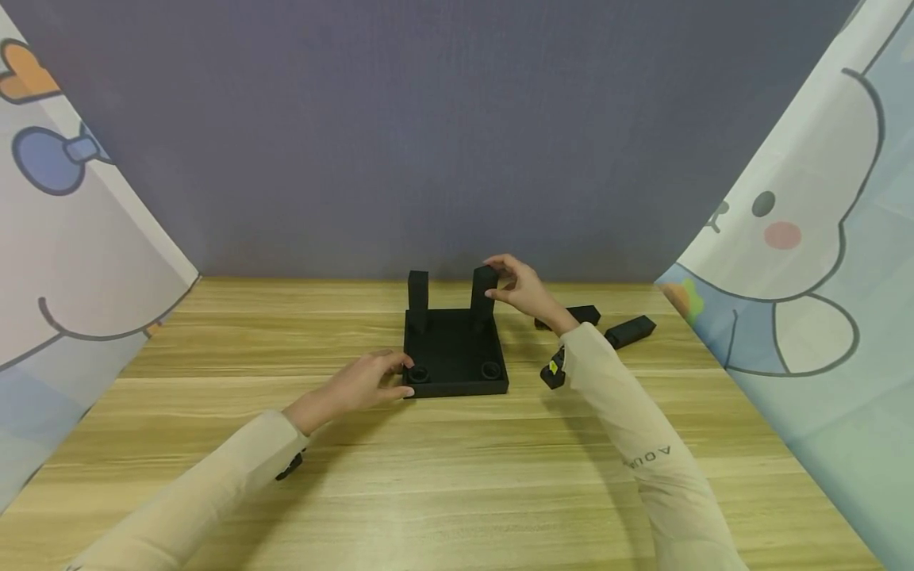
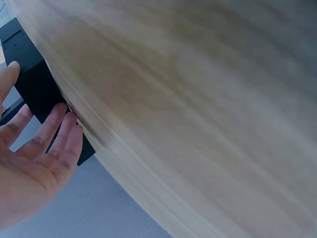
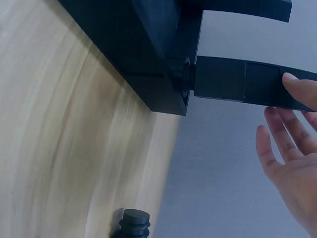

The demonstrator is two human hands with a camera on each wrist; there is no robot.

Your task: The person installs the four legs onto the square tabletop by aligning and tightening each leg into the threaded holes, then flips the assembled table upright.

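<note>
A shallow black square tray-like base lies on the table, with round sockets in its two front corners. Two square black legs stand upright at its back corners, the left leg and the right leg. My right hand grips the right leg near its top, thumb on one face and fingers on another. In the right wrist view, the lower end of this right leg meets the round socket. My left hand holds the base's front left corner between thumb and fingers.
Two more black legs lie on the wooden table right of the base: a farther leg, partly behind my right wrist, and a nearer leg. A threaded end shows in the right wrist view. A grey panel stands behind.
</note>
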